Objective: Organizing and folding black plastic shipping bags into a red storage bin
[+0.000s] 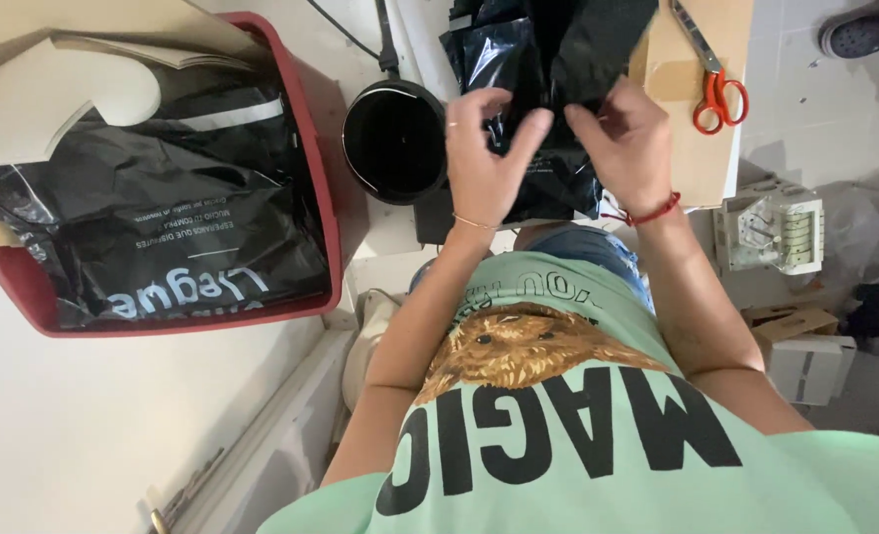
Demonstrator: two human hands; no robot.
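Note:
My left hand (484,158) and my right hand (629,143) both grip a shiny black plastic bag (519,59) held in front of me over a table edge. The left thumb and fingers pinch the bag's lower middle. The right hand pinches a fold of the same bag at its upper right. A thin bracelet sits on my left wrist and a red cord on my right wrist.
A red bin (316,168) at the left holds black printed plastic bags (163,227) and cardboard pieces (54,89). A round black dish (395,143) lies beside my left hand. Orange-handled scissors (716,89) rest on brown cardboard (692,148). White boxes (776,232) stand on the floor at right.

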